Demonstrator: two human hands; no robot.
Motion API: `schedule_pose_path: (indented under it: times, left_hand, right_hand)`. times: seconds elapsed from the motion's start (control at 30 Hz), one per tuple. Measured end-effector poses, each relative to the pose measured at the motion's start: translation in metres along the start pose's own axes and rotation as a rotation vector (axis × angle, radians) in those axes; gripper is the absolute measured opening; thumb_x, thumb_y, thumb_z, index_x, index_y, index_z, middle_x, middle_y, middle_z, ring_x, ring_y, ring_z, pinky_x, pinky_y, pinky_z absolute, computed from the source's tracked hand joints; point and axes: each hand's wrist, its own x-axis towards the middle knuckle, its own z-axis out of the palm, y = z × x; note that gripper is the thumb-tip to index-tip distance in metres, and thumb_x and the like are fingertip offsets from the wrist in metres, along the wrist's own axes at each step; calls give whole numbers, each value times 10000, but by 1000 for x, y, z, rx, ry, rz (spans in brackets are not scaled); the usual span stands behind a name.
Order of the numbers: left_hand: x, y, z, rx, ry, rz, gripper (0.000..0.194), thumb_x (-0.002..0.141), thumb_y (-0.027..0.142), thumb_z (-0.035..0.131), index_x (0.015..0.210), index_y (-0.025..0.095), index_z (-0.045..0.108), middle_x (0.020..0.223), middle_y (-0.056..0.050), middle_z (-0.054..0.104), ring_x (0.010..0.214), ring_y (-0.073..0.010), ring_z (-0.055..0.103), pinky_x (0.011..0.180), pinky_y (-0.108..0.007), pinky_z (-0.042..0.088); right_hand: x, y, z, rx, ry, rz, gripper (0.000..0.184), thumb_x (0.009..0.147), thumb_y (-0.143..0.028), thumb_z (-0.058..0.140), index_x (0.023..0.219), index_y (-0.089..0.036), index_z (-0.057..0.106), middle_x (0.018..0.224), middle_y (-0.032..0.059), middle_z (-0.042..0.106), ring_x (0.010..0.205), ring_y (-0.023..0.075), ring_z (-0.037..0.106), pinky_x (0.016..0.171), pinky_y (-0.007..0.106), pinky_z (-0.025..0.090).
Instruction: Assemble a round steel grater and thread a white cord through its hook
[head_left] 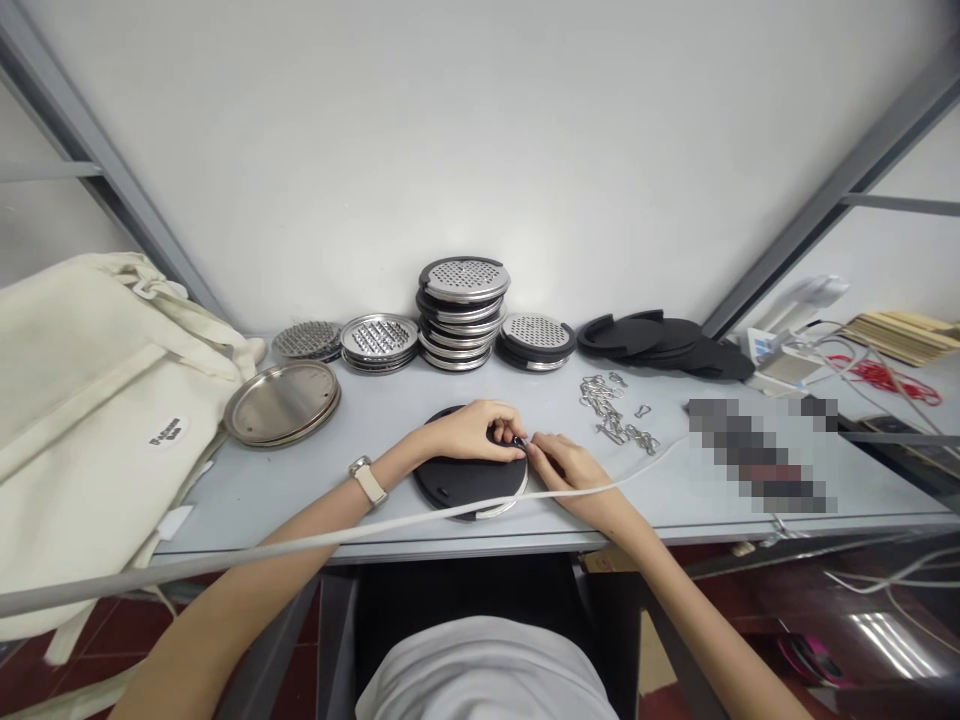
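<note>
A round black disc (469, 482) with a strip of metal rim showing at its lower right lies near the front edge of the shelf desk. My left hand (480, 430) rests over its upper part, thumb and fingers closed in a pinch at the right edge. My right hand (566, 475) meets it there from the right, fingertips pressed together on something too small to name. Right of the disc lies a loose pile of small metal clips (600, 395). A pale-strapped watch (367, 480) is on my left wrist.
Stacked round graters (463, 280) with black holders stand by the wall. Metal discs (281, 400) lie left, black plastic discs (641, 335) right. A cream bag (105, 400) leans at the left. A white cable (420, 517) crosses in front of the disc.
</note>
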Motion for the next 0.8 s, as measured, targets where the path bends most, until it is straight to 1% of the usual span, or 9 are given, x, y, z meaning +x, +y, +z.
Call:
schedule_pose_path:
  times: [0.17, 0.37, 0.5, 0.57, 0.67, 0.8]
  left_hand:
    - [0, -1, 0, -28, -1, -12, 230, 702, 264, 674, 857, 107, 611, 704, 5, 525, 664, -93, 499, 618, -220, 431]
    - [0, -1, 0, -44, -8, -16, 237, 701, 272, 676, 855, 105, 609, 705, 5, 525, 665, -92, 498, 617, -218, 429]
    - [0, 0, 0, -12, -10, -12, 226, 703, 276, 674, 848, 113, 611, 711, 4, 527, 669, -93, 499, 619, -218, 428]
    - [0, 1, 0, 21, -7, 0, 207, 706, 267, 668, 838, 120, 606, 710, 6, 525, 666, -93, 496, 618, -217, 424]
    - [0, 3, -1, 71, 10, 28, 188, 703, 258, 664, 824, 132, 595, 719, 8, 521, 663, -92, 489, 620, -216, 424]
    - [0, 3, -2, 110, 62, 62, 223, 668, 279, 693, 802, 142, 579, 744, 9, 517, 677, -96, 482, 635, -219, 427]
  right_hand:
    - [0, 0, 0, 1, -7, 9, 267, 947, -276, 311, 716, -211, 428, 656, 13, 501, 654, 158, 484, 601, 266, 384]
    - [0, 0, 0, 37, 30, 49, 275, 938, -286, 320, 685, -211, 398, 626, 0, 485, 588, 136, 464, 526, 245, 351]
    - [0, 1, -1, 39, 49, 65, 277, 931, -283, 325, 677, -209, 404, 602, -7, 471, 571, 130, 455, 492, 237, 325]
    - [0, 1, -1, 39, 42, 54, 273, 934, -281, 325, 684, -209, 407, 609, -5, 472, 583, 133, 457, 506, 240, 335]
    - [1, 0, 0, 16, 19, 15, 267, 944, -277, 322, 703, -210, 415, 634, 0, 480, 624, 145, 470, 574, 254, 369]
    - [1, -1, 1, -19, -10, -5, 270, 955, -277, 306, 717, -212, 416, 647, 5, 479, 659, 160, 480, 631, 271, 382]
